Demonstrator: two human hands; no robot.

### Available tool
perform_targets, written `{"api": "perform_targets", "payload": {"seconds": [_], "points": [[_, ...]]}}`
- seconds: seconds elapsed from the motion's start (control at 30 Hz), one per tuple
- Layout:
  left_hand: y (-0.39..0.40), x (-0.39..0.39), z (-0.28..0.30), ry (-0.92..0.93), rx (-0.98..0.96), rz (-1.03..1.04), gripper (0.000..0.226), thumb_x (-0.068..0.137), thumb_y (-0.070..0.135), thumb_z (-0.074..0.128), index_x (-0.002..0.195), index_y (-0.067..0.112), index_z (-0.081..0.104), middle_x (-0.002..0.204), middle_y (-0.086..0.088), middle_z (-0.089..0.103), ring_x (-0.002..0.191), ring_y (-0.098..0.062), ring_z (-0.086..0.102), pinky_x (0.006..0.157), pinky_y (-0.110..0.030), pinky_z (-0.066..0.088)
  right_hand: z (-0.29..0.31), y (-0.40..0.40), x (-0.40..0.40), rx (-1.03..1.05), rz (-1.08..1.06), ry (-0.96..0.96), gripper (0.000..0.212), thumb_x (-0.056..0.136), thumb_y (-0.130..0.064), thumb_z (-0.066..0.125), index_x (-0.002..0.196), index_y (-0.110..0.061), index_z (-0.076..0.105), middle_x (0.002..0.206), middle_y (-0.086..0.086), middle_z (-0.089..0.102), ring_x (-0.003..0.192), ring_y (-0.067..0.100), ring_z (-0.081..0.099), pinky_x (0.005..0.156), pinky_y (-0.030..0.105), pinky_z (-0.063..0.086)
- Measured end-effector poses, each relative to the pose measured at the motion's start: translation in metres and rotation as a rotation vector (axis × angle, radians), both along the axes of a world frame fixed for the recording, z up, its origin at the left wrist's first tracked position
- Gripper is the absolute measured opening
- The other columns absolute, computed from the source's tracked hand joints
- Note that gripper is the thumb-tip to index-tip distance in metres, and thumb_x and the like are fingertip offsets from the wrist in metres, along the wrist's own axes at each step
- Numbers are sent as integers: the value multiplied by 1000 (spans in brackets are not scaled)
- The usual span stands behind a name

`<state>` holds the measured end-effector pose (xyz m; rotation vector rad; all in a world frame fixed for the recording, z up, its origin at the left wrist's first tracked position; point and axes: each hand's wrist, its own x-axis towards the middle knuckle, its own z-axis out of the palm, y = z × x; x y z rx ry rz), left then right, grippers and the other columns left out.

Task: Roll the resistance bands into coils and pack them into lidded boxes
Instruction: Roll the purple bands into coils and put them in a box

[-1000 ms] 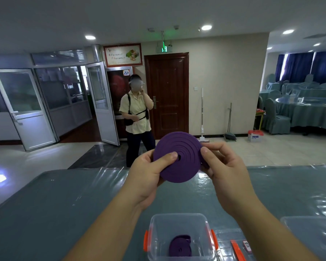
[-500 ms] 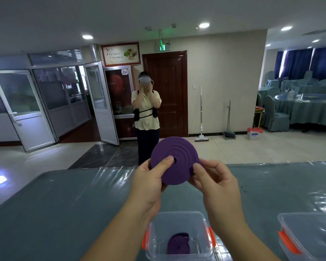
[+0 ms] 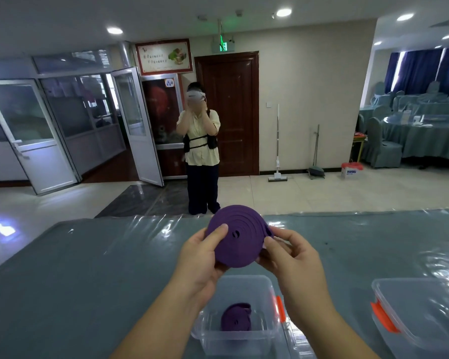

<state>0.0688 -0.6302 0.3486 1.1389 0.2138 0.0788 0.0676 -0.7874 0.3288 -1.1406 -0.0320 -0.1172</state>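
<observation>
Purple band (image 3: 237, 237), wound into a flat coil, sits in mid-air at the centre of the frame, held between both hands above the table (image 3: 88, 268). The left hand (image 3: 200, 257) pinches its left edge, thumb laid across the coil's face and fingers curled behind. The right hand (image 3: 288, 257) grips the right edge, where the band's loose outer end sticks out slightly; its thumb and fingers close on that tail. Directly below, at the bottom centre, an open clear box (image 3: 239, 320) with orange clips already contains one smaller purple coil (image 3: 236, 317). A second clear box (image 3: 420, 314) stands at the lower right. Judging by this, rolling is nearly finished: the tail needs tucking, then the coil goes into the box, and lids are not yet on.
</observation>
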Motion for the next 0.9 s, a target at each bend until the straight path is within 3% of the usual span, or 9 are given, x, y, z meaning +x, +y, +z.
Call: {"api": "perform_targets", "payload": {"seconds": [0.13, 0.33, 0.47, 0.63, 0.8, 0.9], "points": [[-7, 1, -22, 61, -47, 41, 26, 101, 16, 64, 124, 6, 70, 111, -17, 79, 104, -32, 77, 77, -41, 63, -19, -2, 2, 14, -12, 58, 16, 104, -4, 57, 108, -3, 73, 96, 12, 80, 86, 30, 76, 73, 32, 65], [-11, 1, -59, 146, -50, 107, 24, 101, 15, 65, 121, 5, 71, 108, -15, 80, 102, -29, 77, 79, -41, 64, -56, 0, 11, 7, -27, 197, 6, 102, -5, 61, 103, -1, 66, 98, 22, 78, 81, 34, 77, 79, 41, 65], [-1, 8, -85, 227, -122, 126, 26, 102, 12, 63, 124, 1, 68, 109, -18, 79, 99, -31, 78, 70, -38, 65, -80, 10, 17, -32, 20, 293, 8, 98, -4, 67, 106, -2, 69, 99, 17, 79, 92, 39, 78, 87, 51, 64], [12, 27, -119, 343, -211, 123, 29, 100, 11, 66, 127, -1, 65, 110, -22, 78, 102, -35, 76, 62, -36, 64, -107, 27, 26, -87, 11, 343, 21, 92, 7, 69, 109, -5, 68, 96, 14, 81, 91, 34, 79, 80, 45, 64], [33, 52, -151, 467, -227, 14, 17, 99, 11, 65, 116, 8, 70, 101, -18, 80, 82, -27, 78, 57, -34, 63, -138, 43, 48, -85, -49, 460, 22, 91, 13, 67, 108, 0, 68, 98, 23, 78, 89, 37, 76, 86, 49, 62], [48, 69, -172, 569, -195, -58, 21, 99, 15, 66, 118, 7, 69, 94, -14, 81, 78, -26, 76, 53, -33, 60, -157, 49, 60, -156, -47, 516, 21, 91, 14, 65, 105, -1, 69, 92, 18, 77, 85, 34, 76, 85, 48, 63]]}}
